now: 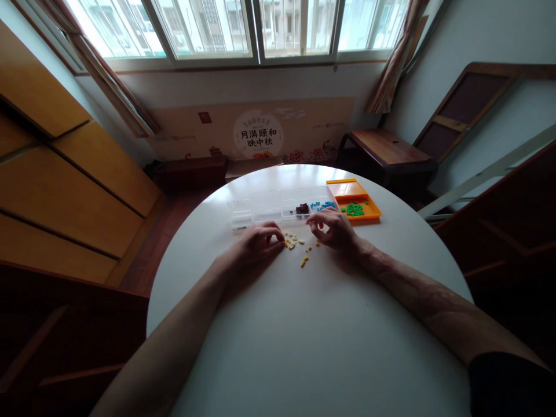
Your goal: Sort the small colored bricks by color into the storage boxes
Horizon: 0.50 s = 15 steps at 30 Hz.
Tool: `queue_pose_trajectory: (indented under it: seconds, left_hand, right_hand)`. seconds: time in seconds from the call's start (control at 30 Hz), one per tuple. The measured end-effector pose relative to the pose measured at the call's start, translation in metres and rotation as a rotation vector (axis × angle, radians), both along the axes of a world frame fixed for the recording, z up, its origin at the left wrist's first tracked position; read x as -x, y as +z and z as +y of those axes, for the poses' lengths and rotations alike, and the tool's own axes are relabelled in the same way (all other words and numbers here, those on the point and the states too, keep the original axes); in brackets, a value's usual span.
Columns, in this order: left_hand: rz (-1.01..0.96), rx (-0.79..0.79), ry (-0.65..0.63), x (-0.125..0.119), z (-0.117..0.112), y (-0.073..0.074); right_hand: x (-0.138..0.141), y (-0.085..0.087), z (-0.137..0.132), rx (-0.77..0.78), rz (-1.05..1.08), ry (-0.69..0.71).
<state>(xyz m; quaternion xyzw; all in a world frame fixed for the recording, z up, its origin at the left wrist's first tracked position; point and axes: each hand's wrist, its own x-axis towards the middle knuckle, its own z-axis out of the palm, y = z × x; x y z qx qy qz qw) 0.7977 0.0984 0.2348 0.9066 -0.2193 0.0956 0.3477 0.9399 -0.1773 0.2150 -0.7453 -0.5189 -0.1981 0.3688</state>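
Note:
Several small yellow pieces [299, 245] lie scattered on the round white table [304, 336], between my two hands. My left hand [259, 240] rests on the table with its fingers curled, the fingertips touching the leftmost yellow pieces. My right hand [333, 227] hovers just right of the pieces, fingers bent in a pinch; what it holds, if anything, is too small to make out. Behind the hands stands a clear compartment box [264, 207] with dark brown pieces [302, 208] and blue pieces [322, 205] in its right-hand sections.
An orange tray [367, 215] with green pieces [354, 209] sits right of the clear box, its orange lid [346, 188] behind it. A wooden bench [386, 149] stands beyond the table at right, wooden cabinets [73, 191] at left, windows at the back.

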Motion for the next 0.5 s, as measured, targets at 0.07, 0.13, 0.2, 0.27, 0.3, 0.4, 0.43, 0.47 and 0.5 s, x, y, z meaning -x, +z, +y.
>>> queue_pose_trajectory:
  seconds: [0.07,0.13,0.2,0.27,0.3,0.4,0.43,0.47,0.5]
  left_hand:
    - [-0.009,-0.027,0.035,-0.001,-0.002,0.000]
    - [-0.037,-0.055,0.100,-0.002,-0.003,0.001]
    - [-0.093,-0.082,0.189,-0.002,-0.004,0.003]
    - [-0.177,-0.111,0.314,-0.002,-0.005,0.007]
    - [-0.224,-0.124,0.380,-0.002,-0.006,0.009]
    - [-0.337,-0.149,0.560,-0.001,-0.004,0.014]
    - [-0.359,-0.153,0.604,-0.001,-0.003,0.015]
    - [-0.374,-0.157,0.642,-0.002,-0.001,0.014]
    - [-0.385,-0.162,0.675,-0.003,0.000,0.013]
  right_hand:
    - [0.000,0.001,0.000,-0.010,0.006,-0.006]
    - [0.001,0.002,-0.001,-0.013,0.013,-0.012]
    - [0.002,0.003,-0.001,0.002,0.027,-0.020]
    - [0.003,0.005,-0.002,0.034,0.049,-0.018]
    - [0.004,0.005,-0.002,0.050,0.060,-0.011]
    - [0.005,0.007,-0.002,0.094,0.068,0.026]
    - [0.005,0.007,-0.002,0.104,0.061,0.037]
    - [0.005,0.007,-0.002,0.111,0.052,0.045]
    - [0.005,0.007,-0.002,0.114,0.043,0.054]
